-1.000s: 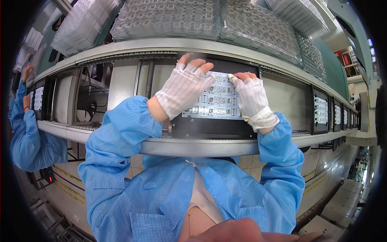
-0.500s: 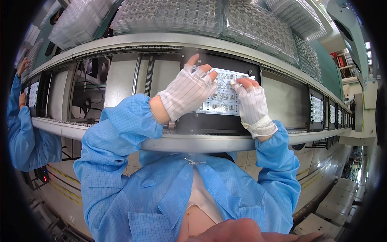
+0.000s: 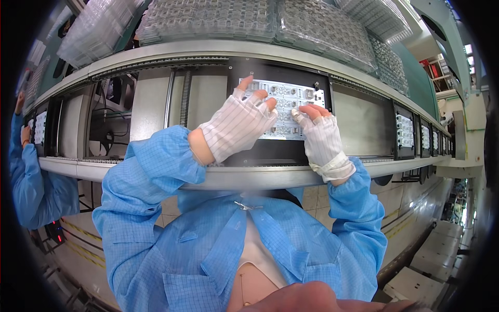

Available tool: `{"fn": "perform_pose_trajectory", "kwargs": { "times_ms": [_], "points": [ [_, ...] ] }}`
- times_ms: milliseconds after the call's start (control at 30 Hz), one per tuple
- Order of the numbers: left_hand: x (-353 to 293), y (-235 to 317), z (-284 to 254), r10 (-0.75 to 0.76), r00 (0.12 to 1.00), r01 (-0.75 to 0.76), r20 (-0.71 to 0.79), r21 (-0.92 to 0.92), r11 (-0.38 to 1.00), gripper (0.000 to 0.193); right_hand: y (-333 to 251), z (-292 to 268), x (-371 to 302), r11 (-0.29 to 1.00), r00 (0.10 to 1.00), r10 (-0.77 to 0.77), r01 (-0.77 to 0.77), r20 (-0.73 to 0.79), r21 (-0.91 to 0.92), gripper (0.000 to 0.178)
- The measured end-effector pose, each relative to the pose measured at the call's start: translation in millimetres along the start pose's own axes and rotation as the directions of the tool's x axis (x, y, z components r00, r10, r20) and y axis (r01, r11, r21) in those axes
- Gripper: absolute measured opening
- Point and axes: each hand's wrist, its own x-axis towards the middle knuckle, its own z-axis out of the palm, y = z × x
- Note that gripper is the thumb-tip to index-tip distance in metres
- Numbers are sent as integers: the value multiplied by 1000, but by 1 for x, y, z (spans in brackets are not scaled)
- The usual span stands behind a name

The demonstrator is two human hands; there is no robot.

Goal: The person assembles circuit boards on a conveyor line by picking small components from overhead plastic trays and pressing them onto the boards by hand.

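Note:
A white circuit board (image 3: 285, 133) with rows of small square components lies in a black carrier (image 3: 280, 155) on the conveyor in front of me. My left hand (image 3: 240, 122), in a striped white fingerless glove, reaches over the board's left side. Its index finger stretches toward the far left corner and the other fingers bend apart. At the middle and right of the board is my right hand (image 3: 321, 134), gloved likewise, with a white covering on the thumb. Its thumb and fingers come close together at a component row; anything between them is too small to make out.
Metal rails (image 3: 218, 177) edge the conveyor. More boards in black carriers (image 3: 405, 132) stand along it to the right. Stacked clear plastic trays (image 3: 208, 23) line the far side. At the far left, another person's blue sleeve (image 3: 31, 177) reaches to a similar board (image 3: 40, 127).
Both hands have shifted slightly nearer to me across the board, the right thumb and fingers moving down among the component rows. The whole view has moved a little.

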Motion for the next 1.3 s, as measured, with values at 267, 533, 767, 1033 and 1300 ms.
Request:
{"fn": "perform_pose_trajectory", "kwargs": {
  "times_ms": [267,533,767,1033,1300],
  "points": [
    [0,10,-8,99,995,-100,-16,-112,989,30,4,-29,-5,998,998,54,-55,29,35,50],
    [-2,0,-8,59,998,-62,-32,-113,992,23,-2,-21,-9,999,989,3,-8,147,39,51],
    [-9,-34,-10,-123,981,87,-149,-223,971,33,95,-4,65,998,971,-58,51,-230,-37,57],
    [-21,-69,6,-148,964,102,-219,-210,972,31,100,49,129,936,979,-202,182,-39,-303,66],
    [-20,-67,6,-143,974,97,-178,-245,965,37,86,46,112,979,975,-143,113,-171,-170,68]
  ]
}}
